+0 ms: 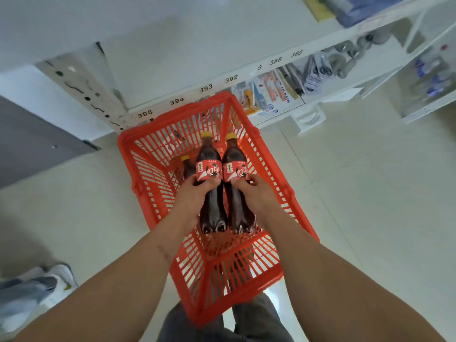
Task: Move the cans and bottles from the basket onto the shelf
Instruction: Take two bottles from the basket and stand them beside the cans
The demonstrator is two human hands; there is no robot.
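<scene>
Pale floor tiles (345,206) and a white wall frame a stockroom aisle seen from above, where a white shelf (222,60) runs across the top of the view, its front edge marked with numbers from 395 down to 386. Packaged goods (271,92) fill the tier below on the right; the stretch of shelf top above the numbers looks bare.

A red plastic basket (153,169) sits on the floor between the person's legs and the shelf, its far end just beside the shelf's foot. Both bare forearms reach down into it from the near side.

The left hand (190,196) is wrapped around the waist of one dark cola bottle (208,166), and the right hand (254,193) is wrapped around a second cola bottle (235,166). The two bottles lie side by side, touching or nearly so, their long axes pointing away from the person, yellow caps toward the shelf and bases toward the body. They appear lifted clear of the basket floor, though this cannot be told for certain.

A third, smaller-looking bottle (187,166) with a yellow cap remains inside, just left of the held pair and nearer the left hand.

The shelf lies straight ahead of and above both hands, so the carry looks equal for either arm, with each bottle needing to be tipped cap-up to stand.

A white shoe (56,280) shows at the lower left.
</scene>
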